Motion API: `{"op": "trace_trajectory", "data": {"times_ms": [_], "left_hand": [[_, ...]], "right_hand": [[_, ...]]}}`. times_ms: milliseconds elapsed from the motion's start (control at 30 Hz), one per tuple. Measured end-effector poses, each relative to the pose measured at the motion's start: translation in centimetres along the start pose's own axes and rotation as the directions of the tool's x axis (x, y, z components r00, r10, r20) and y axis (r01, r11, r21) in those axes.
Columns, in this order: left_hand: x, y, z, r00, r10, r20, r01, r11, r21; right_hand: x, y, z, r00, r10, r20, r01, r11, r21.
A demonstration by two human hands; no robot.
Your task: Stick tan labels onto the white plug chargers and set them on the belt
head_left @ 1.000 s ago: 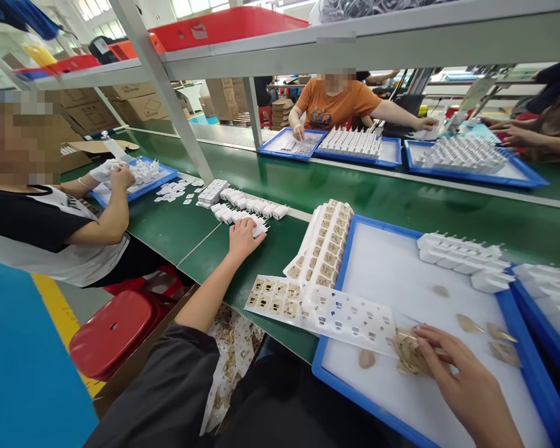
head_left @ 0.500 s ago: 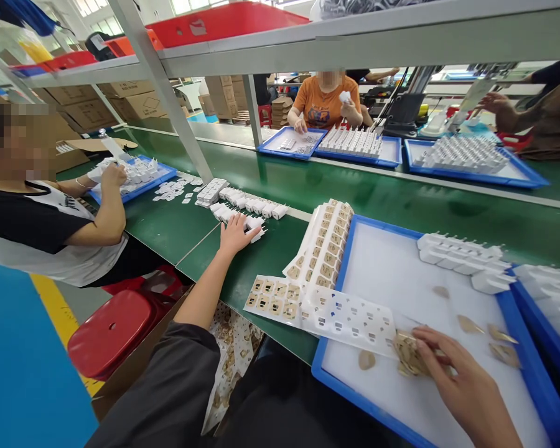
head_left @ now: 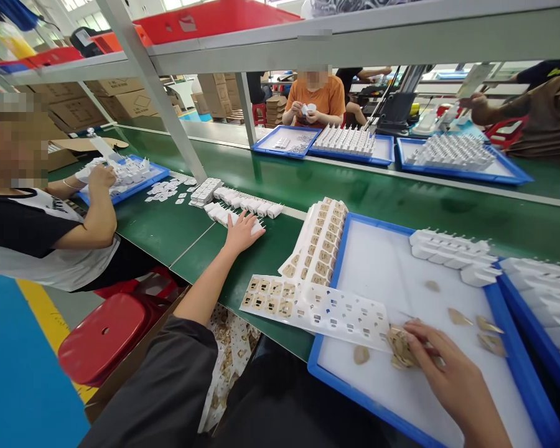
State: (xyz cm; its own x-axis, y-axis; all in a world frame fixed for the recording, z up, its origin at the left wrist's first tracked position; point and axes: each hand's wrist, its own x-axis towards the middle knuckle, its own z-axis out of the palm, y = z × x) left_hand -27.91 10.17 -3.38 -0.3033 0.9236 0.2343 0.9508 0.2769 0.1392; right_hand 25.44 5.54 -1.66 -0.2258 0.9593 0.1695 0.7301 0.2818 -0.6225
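My left hand (head_left: 241, 232) lies flat with fingers spread on the near end of two rows of white plastic plug parts (head_left: 245, 205) on the green bench. My right hand (head_left: 443, 373) rests inside the blue tray (head_left: 340, 255), fingers curled on a small pile of tan peeled film scraps (head_left: 400, 348). A white sticker sheet (head_left: 315, 308) with small tan labels lies across the tray's left rim. A stack of similar sheets (head_left: 318, 242) sits just beyond it. A row of white plug parts (head_left: 452, 252) stands at the tray's far side.
A person in a black and white shirt (head_left: 37, 230) works at a blue tray (head_left: 121, 177) on the left. Across the green belt (head_left: 354, 186), other people handle parts over more blue trays (head_left: 457, 155). A red stool (head_left: 107, 333) stands below left. Metal shelf posts (head_left: 154, 93) rise from the bench.
My left hand opened from curled over the white parts to flat and spread, shifting slightly. The right hand stayed on the scraps. The person opposite drew both hands in.
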Motion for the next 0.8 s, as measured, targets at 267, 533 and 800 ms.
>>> {"op": "trace_trajectory", "data": {"times_ms": [267, 533, 800], "left_hand": [[1.0, -0.4, 0.0, 0.995, -0.08, -0.064, 0.076, 0.996, -0.056], [-0.2, 0.3, -0.1, 0.995, -0.005, -0.098, -0.001, 0.998, -0.063], [0.2, -0.2, -0.6, 0.976, 0.076, -0.202, -0.1, 0.989, -0.113]], "right_hand": [[-0.3, 0.6, 0.2, 1.0, 0.02, 0.021, -0.02, 1.0, -0.008], [-0.8, -0.3, 0.1, 1.0, -0.022, -0.021, 0.022, 1.0, 0.015], [0.1, -8.3, -1.0, 0.916, -0.398, -0.054, 0.4, 0.915, 0.058]]}}
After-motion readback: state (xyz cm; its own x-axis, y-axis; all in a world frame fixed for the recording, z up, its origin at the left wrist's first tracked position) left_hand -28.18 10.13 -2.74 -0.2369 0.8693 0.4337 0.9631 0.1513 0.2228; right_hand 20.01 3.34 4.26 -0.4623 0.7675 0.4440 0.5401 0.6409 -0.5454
